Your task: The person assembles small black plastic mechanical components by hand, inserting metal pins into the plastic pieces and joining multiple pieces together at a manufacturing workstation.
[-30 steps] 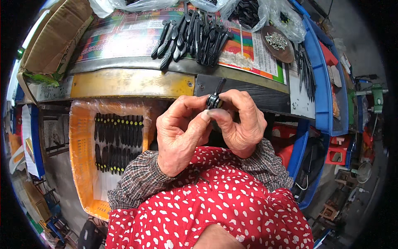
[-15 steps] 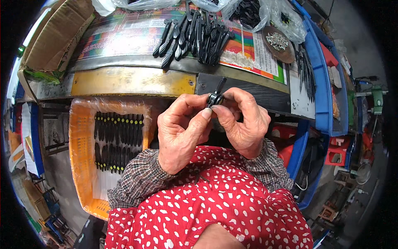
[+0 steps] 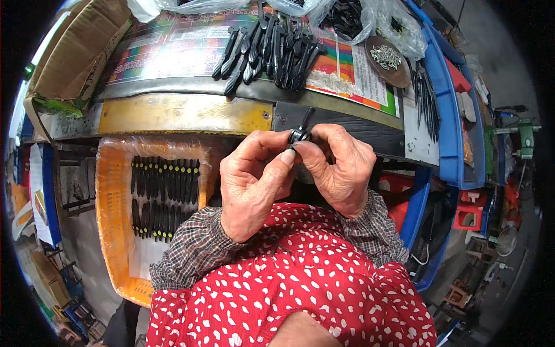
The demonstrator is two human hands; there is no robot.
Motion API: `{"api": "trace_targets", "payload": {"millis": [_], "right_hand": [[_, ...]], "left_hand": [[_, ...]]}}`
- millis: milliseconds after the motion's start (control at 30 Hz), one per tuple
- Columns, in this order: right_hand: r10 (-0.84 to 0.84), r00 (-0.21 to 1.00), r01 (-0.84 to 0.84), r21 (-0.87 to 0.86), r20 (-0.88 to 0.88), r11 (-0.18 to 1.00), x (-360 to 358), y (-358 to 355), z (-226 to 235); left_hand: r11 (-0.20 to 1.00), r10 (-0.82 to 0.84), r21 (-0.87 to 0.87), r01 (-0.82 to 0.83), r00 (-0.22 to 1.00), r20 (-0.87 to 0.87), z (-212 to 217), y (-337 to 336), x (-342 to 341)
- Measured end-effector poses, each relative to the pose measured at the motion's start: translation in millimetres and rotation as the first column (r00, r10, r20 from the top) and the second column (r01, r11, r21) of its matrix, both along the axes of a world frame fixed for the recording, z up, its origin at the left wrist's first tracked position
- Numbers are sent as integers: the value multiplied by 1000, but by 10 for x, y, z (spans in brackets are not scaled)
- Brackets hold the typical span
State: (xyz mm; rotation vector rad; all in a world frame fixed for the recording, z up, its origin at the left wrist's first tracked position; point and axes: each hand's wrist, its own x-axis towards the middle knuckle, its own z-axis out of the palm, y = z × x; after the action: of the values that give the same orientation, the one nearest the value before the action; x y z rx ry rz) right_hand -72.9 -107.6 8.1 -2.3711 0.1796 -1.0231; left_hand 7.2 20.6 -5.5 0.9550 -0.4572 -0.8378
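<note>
Just beyond the front edge of the bench, on my side, both hands pinch one small black plastic piece [image 3: 298, 136] with a rounded jointed body and a narrow stem pointing up and away. My left hand [image 3: 250, 188] grips its left side between thumb and forefinger. From the right, the thumb and forefinger of my right hand [image 3: 345, 173] press on the same piece, covering much of its lower part. Farther back on the bench lies a heap of long black plastic pieces [image 3: 272, 52]. Left of my hands, an orange basket [image 3: 113, 231] holds two rows of slim black pieces [image 3: 165, 179] with yellow-green dots.
A round brown dish [image 3: 399, 75] of small metal pins stands at the back right, near thin black rods [image 3: 426, 107]. Blue trays [image 3: 451, 115] border the right side. A cardboard box [image 3: 81, 55] sits at the back left. Clear plastic bags [image 3: 399, 29] lie along the far side.
My right thumb has slid slightly up and left over the black plastic piece, which has turned a little. The left hand stays almost in place.
</note>
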Motion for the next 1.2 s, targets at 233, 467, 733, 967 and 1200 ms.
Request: {"api": "trace_targets", "payload": {"millis": [233,467,733,967,1200], "right_hand": [[-19,1000,19,-27,-2,999,16,8,24],[-1,1000,0,-25,-28,1000,30,-18,21],[6,999,-5,11,-48,1000,46,-3,48],[-4,993,-2,-50,-121,999,32,-40,25],[-29,970,93,259,-239,961,-10,32,129]], "left_hand": [[1000,-2,13,2,1000,12,7,-9,13],[1000,1,-7,-1,1000,-2,-6,-11,13],[1000,2,11,-2,1000,-7,-6,-8,33],[1000,-3,-14,3,1000,-15,-11,-13,39],[1000,11,-14,-11,1000,2,-33,-20,28]]}}
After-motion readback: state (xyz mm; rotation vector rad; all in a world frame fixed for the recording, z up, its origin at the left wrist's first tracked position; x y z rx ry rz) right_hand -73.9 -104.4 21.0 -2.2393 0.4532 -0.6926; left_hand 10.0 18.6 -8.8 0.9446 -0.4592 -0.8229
